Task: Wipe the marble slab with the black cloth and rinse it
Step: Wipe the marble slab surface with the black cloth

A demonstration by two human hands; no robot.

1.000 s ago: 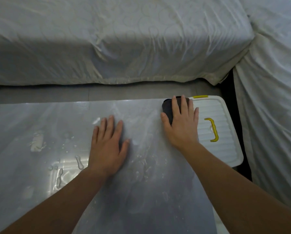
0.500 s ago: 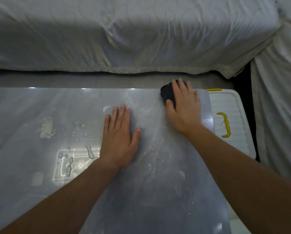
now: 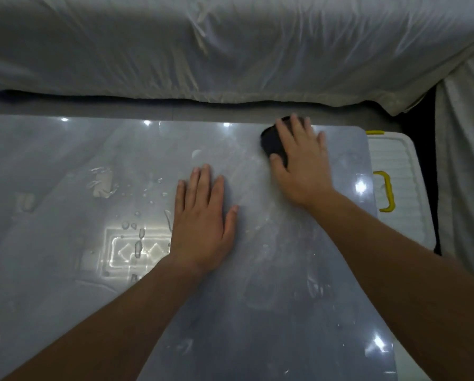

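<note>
- At the far right of the pale grey, polished marble slab (image 3: 65, 160), the right hand (image 3: 301, 163) pressed the small black cloth (image 3: 271, 145) down, fingers spread flat over it rather than curled round it; motion blur softened the fingertips.
- Over the previous second the cloth had slid left from the slab's right edge, where it had overlapped the white ribbed plastic box lid (image 3: 400, 166) with its yellow handle (image 3: 388, 191), and it now lay wholly on the stone beside the far edge.
- Palm down on the middle of the slab, the left hand (image 3: 202, 224) had stayed flat and open, apparently steadying the stone.
- Beads and streaks of water (image 3: 138, 243) lay left of that hand, and faint whitish smears marked the near right; the wipe seemed to have covered only a far-right strip, with most of the slab and the rinse still to do.
- Beyond the far edge lay a wrinkled white sheet (image 3: 230, 45) draped over furniture.
</note>
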